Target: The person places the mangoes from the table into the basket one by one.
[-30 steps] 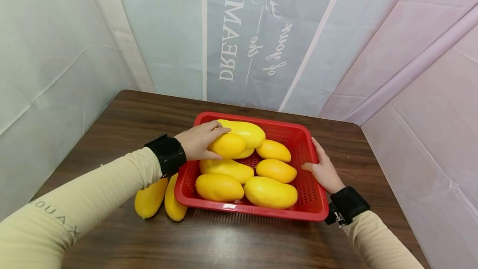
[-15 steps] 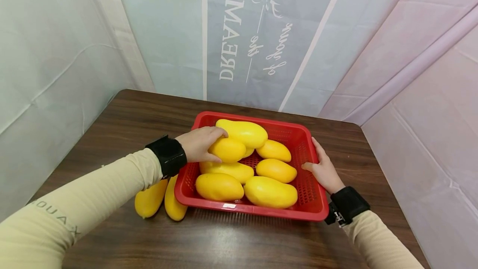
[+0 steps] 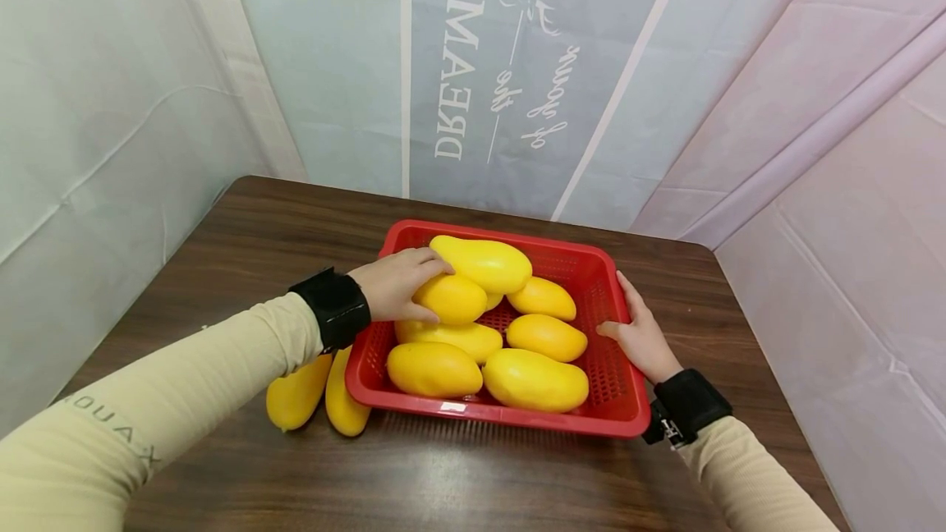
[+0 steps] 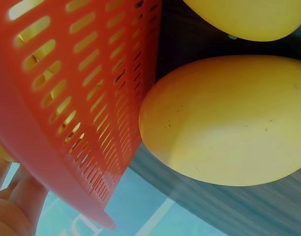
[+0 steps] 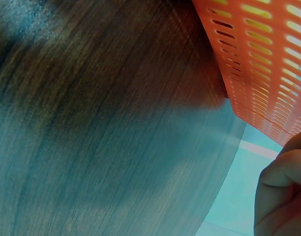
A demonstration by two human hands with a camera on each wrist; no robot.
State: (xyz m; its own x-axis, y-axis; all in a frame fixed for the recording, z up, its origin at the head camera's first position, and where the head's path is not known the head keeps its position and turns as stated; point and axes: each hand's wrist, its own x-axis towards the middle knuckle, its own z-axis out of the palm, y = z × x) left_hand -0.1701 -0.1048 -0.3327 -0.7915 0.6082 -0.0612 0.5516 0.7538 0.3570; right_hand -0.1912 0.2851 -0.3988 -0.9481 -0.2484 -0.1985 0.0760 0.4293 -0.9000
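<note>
A red plastic basket (image 3: 510, 419) with slotted walls holds several yellow mangoes. My left hand (image 3: 395, 284) reaches over its left rim and grips a mango (image 3: 454, 300), thumb at the near side and fingers at the far side. This mango lies on top of a lower mango (image 3: 454, 337) and beside a large paler mango (image 3: 484, 263). At the right side, my right hand (image 3: 645, 341) holds the basket's rim, thumb inside and fingers along the outside. In the left wrist view the left fingers (image 4: 22, 199) show only partly, at the corner beyond the basket wall.
Two more mangoes, one (image 3: 298, 392) and another (image 3: 346, 396), lie on the dark wooden table (image 3: 443, 483) against the basket's left side, partly under the left forearm. A printed cloth backdrop (image 3: 510, 64) stands behind the table, with pale cloth on both sides.
The gripped mango and my left hand have shifted slightly toward the near side. The large paler mango has moved a little to the right. My right hand and the basket stay put.
</note>
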